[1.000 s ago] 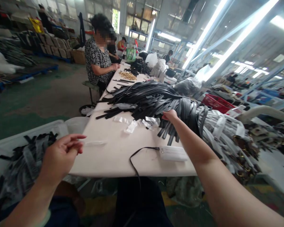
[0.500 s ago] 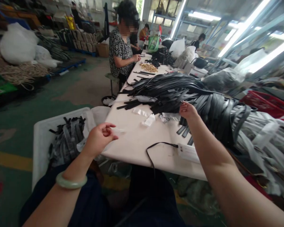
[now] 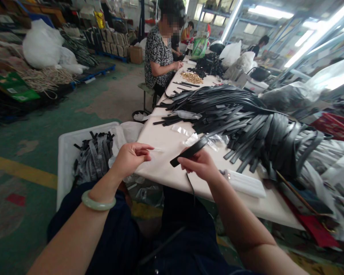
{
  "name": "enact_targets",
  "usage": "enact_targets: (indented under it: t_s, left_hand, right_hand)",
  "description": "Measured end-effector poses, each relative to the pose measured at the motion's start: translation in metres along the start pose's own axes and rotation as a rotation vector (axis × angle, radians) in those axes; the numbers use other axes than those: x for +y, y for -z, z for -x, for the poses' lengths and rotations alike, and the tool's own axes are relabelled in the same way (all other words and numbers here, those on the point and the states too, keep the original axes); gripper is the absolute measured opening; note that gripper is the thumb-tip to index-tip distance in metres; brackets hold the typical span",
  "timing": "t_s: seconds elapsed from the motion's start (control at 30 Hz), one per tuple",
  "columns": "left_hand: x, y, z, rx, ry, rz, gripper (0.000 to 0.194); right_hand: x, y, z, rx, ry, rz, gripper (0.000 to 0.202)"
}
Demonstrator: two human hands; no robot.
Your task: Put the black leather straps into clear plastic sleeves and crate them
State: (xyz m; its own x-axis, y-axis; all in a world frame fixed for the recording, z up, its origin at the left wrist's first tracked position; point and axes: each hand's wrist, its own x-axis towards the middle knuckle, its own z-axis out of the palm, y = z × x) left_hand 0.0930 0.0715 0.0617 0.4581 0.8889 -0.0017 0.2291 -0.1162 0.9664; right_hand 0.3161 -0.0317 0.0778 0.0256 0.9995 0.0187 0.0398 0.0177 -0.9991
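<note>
My right hand (image 3: 199, 162) is closed on a black strap (image 3: 190, 150), whose short end points left above the near part of the table. To its left, my left hand (image 3: 134, 158) pinches a thin clear plastic piece (image 3: 157, 150) at the table's left edge. Beyond my right hand, a large pile of black straps (image 3: 232, 110) lies across the table (image 3: 160, 168). Small clear plastic sleeves (image 3: 190, 139) lie in front of the pile.
A white bin (image 3: 64, 152) with plastic-wrapped straps stands left of the table. Near my right forearm lies a white power bank (image 3: 245, 183) with a black cable. A seated person (image 3: 160, 57) works at the far left edge, beside gold pieces (image 3: 192, 77).
My right hand has come back from the strap pile toward me, now with a black strap in it. My left hand still pinches the clear plastic. The view has shifted slightly.
</note>
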Motion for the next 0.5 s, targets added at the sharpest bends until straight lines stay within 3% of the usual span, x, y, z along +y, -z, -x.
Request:
enact_targets:
  t_s: [0.07, 0.17, 0.5]
  left_hand:
    - [0.0, 0.003, 0.004, -0.006, -0.003, -0.011, 0.032]
    - [0.0, 0.007, 0.01, -0.012, -0.018, -0.031, 0.027]
    - [-0.004, 0.016, 0.015, -0.106, -0.084, -0.148, 0.026]
  right_hand:
    - [0.002, -0.023, 0.005, 0.023, 0.067, 0.099, 0.024]
    - [0.006, -0.042, 0.005, 0.076, 0.099, 0.087, 0.027]
    - [0.019, -0.056, -0.004, 0.084, -0.019, -0.007, 0.029]
